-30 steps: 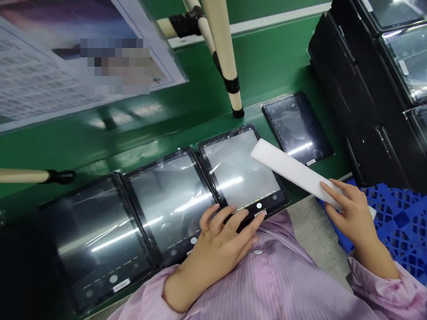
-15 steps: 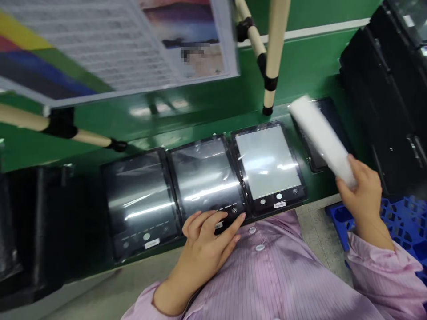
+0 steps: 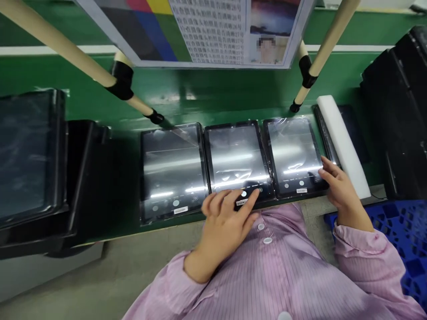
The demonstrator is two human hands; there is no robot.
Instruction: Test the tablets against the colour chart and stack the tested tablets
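Note:
Three tablets lie in a row: a left tablet [image 3: 173, 166], a middle tablet [image 3: 235, 151] and a right tablet [image 3: 293, 149]. Their screens are lit grey with round buttons along the lower edge. My left hand [image 3: 227, 218] rests over the front edge of the middle tablet, index finger stretched to its lower right icons and the other fingers loosely bent. At the right tablet's right edge is my right hand [image 3: 343, 191], thumb and fingers apart, holding nothing. Beside it a white foam strip [image 3: 343, 146] lies across another dark tablet [image 3: 325, 133].
Stacked dark tablets stand on the left [image 3: 30, 155] and black cases [image 3: 396, 106] on the right. A printed chart [image 3: 213, 35] hangs on a beige pipe frame [image 3: 328, 44] above the green bench [image 3: 200, 98]. A blue pallet [image 3: 400, 231] is low at right.
My right hand has let go of the white foam strip, which now lies at the right, and moved left to the right tablet. My left hand stays at the middle tablet. The view has shifted.

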